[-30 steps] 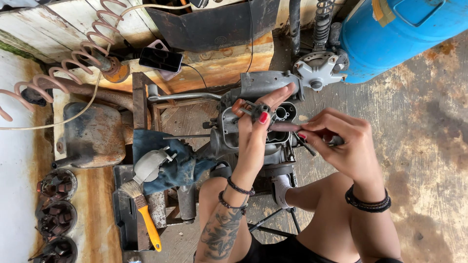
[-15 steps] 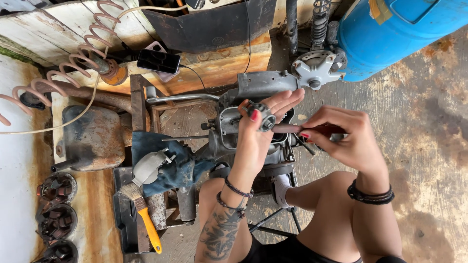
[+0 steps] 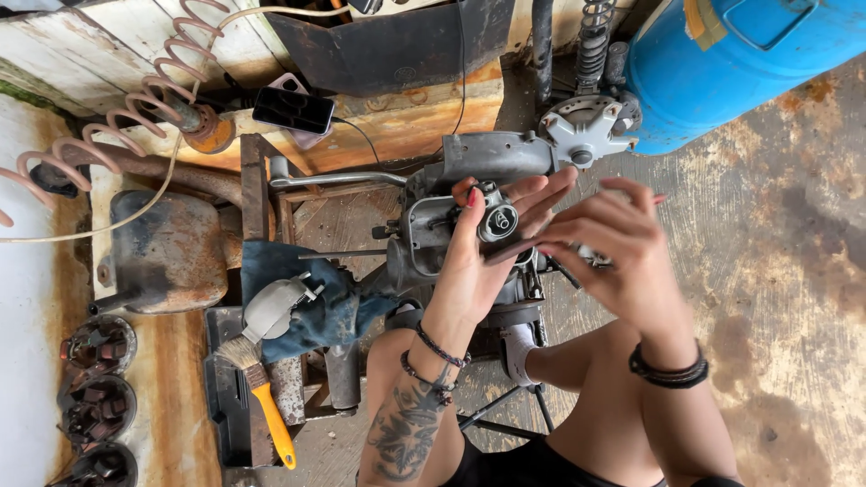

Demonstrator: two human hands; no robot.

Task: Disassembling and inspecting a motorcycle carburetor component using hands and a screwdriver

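Observation:
My left hand (image 3: 478, 271) is raised over a grey engine (image 3: 433, 230) and holds a small round-faced metal part (image 3: 497, 218) between thumb and fingers. My right hand (image 3: 618, 248) is blurred just to the right of it, with its fingers closed on a thin dark tool (image 3: 512, 251) whose tip reaches under the metal part. Both wrists wear dark bracelets, and my knees show below the hands.
A blue barrel (image 3: 722, 54) stands at the top right beside a grey hub (image 3: 586, 131). On the left are a rusty tank (image 3: 167, 248), a coiled hose (image 3: 117, 117), a phone (image 3: 293, 110), a blue rag (image 3: 316, 302), a yellow-handled brush (image 3: 262, 397) and round parts (image 3: 95, 397).
My right hand has lifted and swung up towards the part, now blurred. My left hand has opened its fingers a little while keeping the part.

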